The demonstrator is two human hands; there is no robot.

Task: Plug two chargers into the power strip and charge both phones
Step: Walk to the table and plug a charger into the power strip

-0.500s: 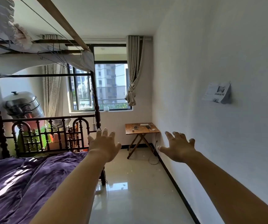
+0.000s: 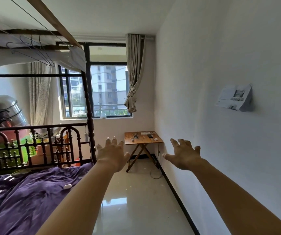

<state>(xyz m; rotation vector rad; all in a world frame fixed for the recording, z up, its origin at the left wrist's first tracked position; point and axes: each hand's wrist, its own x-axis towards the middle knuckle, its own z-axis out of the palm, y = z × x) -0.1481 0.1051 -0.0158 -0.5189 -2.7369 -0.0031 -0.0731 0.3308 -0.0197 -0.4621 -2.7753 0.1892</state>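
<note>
Bed: it lay along the left of the room under a purple cover, with a small white object resting on it; what that was could not be told from here
Left hand: held out in front, fingers spread wide, palm down, holding nothing
Table: a small folding wooden one stood in the far corner under the window, well apart from both hands
Phones: two dark slabs, one left of middle and one right of middle, lay flat on the table
Chargers and cables: white leads lay tangled around the phones; too small to tell whether any lead was seated in a phone
Power strip: a white bar lay at the back of the table, with a cord hanging to the floor by the wall; whether anything was plugged into it could not be made out
Right hand: stretched forward near the wall, fingers splayed, empty
Progress: by my reckoning nothing was yet in hand, and the walk to the table, both pluggings and both phone connections were all left to do
</note>
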